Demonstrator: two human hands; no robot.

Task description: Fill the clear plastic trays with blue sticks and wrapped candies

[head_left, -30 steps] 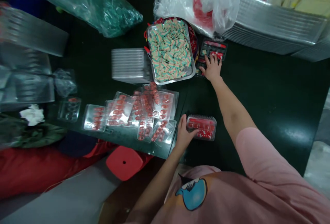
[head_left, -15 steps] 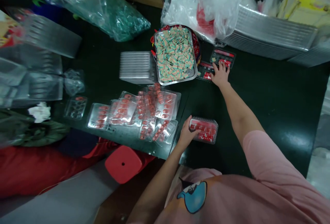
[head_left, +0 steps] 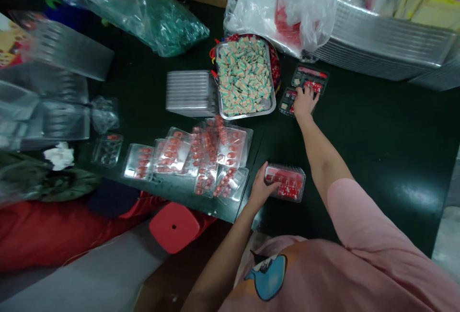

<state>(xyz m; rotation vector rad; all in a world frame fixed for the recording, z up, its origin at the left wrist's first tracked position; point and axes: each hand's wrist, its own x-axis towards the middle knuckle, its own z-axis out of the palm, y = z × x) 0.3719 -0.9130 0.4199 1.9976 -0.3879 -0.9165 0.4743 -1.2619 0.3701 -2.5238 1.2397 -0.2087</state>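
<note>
My left hand (head_left: 262,188) grips the left end of a stack of clear plastic trays (head_left: 292,192), its thumb over the top and its fingers along the far side. Red pieces and a red, white-dotted packet show in the top tray. Farther off, my right hand (head_left: 305,102) rests with spread fingers over two small filled trays. The upper filled tray (head_left: 297,76) holds a pink-red strip, a small pale square and a red dotted packet. The lower filled tray (head_left: 284,103) is partly hidden under my hand. Left of them stands a metal tray (head_left: 272,106) heaped with small pale-and-green squares (head_left: 244,75).
Several clear packs with red pieces (head_left: 172,154) lie at the table's left front. Stacked empty clear trays (head_left: 190,92) stand beside the metal tray; larger stacks (head_left: 381,43) line the back right. A green plastic bag (head_left: 161,24) lies behind. A red stool (head_left: 175,228) stands below.
The lower small tray has shifted and turned slightly, coming clear of the metal tray's edge beneath my right hand. My left hand stays on the stack.
</note>
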